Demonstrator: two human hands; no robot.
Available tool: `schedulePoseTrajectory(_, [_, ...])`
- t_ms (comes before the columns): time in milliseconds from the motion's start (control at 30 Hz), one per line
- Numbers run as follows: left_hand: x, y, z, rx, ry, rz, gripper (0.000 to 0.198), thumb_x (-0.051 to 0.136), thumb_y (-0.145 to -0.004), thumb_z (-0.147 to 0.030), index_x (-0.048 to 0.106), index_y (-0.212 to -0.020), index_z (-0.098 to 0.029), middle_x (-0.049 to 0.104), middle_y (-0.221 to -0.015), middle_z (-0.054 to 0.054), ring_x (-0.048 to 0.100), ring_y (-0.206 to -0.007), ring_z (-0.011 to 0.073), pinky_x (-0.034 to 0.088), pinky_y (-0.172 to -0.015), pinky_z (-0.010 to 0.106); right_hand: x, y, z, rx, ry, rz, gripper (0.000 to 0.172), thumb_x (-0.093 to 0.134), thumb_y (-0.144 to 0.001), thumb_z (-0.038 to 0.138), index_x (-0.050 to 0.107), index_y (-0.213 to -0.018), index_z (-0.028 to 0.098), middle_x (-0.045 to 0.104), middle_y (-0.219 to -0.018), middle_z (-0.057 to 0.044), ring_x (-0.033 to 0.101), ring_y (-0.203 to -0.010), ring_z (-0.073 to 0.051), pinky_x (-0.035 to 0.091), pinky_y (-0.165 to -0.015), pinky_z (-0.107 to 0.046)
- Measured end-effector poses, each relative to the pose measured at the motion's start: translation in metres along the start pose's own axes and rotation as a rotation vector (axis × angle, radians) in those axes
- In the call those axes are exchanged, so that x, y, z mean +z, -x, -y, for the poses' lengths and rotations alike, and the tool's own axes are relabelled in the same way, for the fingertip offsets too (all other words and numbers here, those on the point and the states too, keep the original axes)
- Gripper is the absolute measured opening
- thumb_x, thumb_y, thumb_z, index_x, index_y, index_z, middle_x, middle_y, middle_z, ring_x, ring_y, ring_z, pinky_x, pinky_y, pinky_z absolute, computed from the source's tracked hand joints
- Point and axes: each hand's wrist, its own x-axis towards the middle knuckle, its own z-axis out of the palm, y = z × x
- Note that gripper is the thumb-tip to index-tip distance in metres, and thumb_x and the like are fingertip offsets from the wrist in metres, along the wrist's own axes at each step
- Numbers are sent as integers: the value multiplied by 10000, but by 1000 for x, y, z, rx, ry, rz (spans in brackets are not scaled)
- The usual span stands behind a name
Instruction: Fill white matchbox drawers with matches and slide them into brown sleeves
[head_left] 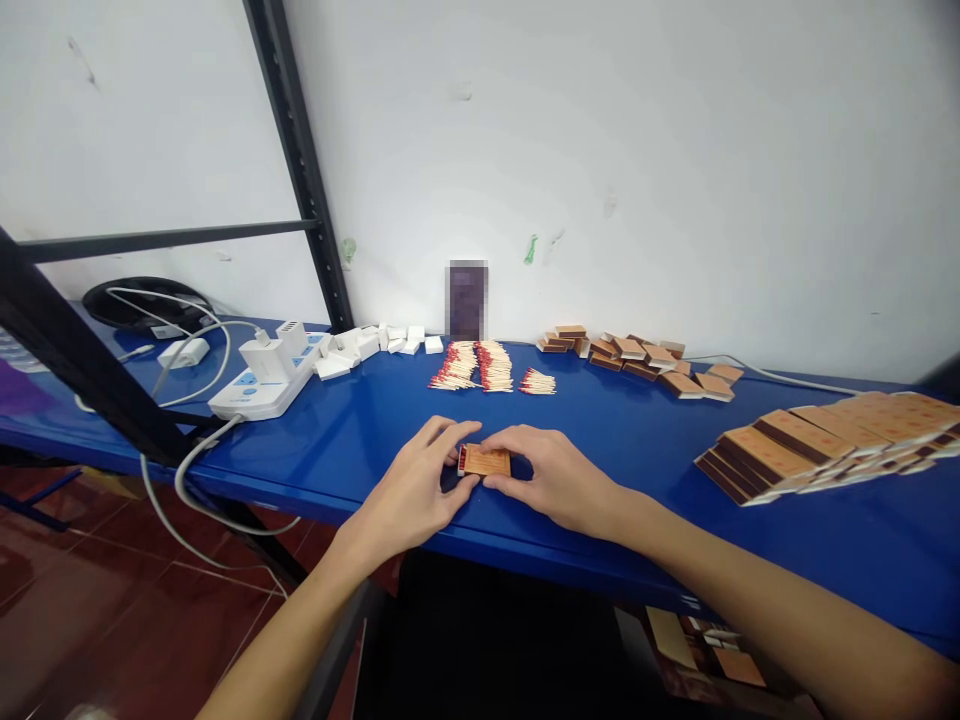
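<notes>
Head view: small tan cardboard matchbox (487, 461) lies between the two hands, close to the front edge of the blue glossy table (322, 440). Printed sleeve faces up, long side roughly parallel to that edge; left end shows a bit of white tray with dark red match heads inside. Right hand (551, 470) grasps the sleeve, thumb on near side, fingers on far side. Left hand (420, 480) curls around the tray end; can't tell whether it's pinching or just touching. Room: strip of blue surface runs between the box and three piles of red-tipped wooden matches (494, 368) behind it; more blue either side of the hands. Limits: white wall (637, 150) at back, white power strip (281, 397) and black metal post (296, 150) left, tall leaning stack of tan-and-brown matchboxes (825, 440) right, well apart from right hand.
</notes>
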Motion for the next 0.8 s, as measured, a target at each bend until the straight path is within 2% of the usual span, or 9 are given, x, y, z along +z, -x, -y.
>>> schedulePoseTrajectory(233, [3,1,3,-24,8,-53,382,634,-868,-207,556,-1240,-239,611,-1100,35,643,-892,144,546,-854,303,0,3,-3,0,12,-22,263,648,-866,310,642,-1111,212,702,-1079,-67,639,-992,-225,494,-869,-362])
schedulePoseTrajectory(500, [2,0,3,23,-21,-40,246,597,-902,-213,619,-1146,-238,685,-1031,21,657,-893,163,548,-838,311,-3,3,-4,-2,-23,-30,259,655,-868,315,625,-1108,223,700,-1078,-47,645,-973,-209,487,-870,-343])
schedulePoseTrajectory(567, [2,0,3,38,-30,-35,280,588,-905,-206,607,-1181,-243,684,-1086,29,663,-938,171,553,-865,322,-2,3,-4,-3,-22,-33,260,653,-871,318,621,-1111,222,699,-1085,-47,644,-978,-209,483,-871,-340])
schedulePoseTrajectory(633, [2,1,3,62,-52,-27,336,584,-898,-195,583,-1231,-243,654,-1197,45,639,-1069,199,543,-931,348,0,2,-5,-6,-12,-38,273,647,-876,322,615,-1124,213,697,-1092,-57,641,-983,-215,483,-860,-341])
schedulePoseTrajectory(700, [2,2,2,71,-69,-12,387,581,-894,-200,555,-1278,-249,572,-1337,58,579,-1198,223,522,-989,370,3,1,-4,-2,7,-40,264,636,-883,317,616,-1118,200,697,-1083,-70,641,-968,-220,486,-834,-345])
schedulePoseTrajectory(800, [0,4,0,64,-62,14,424,563,-906,-223,519,-1324,-276,451,-1454,60,562,-1225,233,526,-998,381,5,0,-1,9,38,-36,179,627,-888,299,638,-1033,194,699,-1038,-82,641,-934,-225,488,-799,-350])
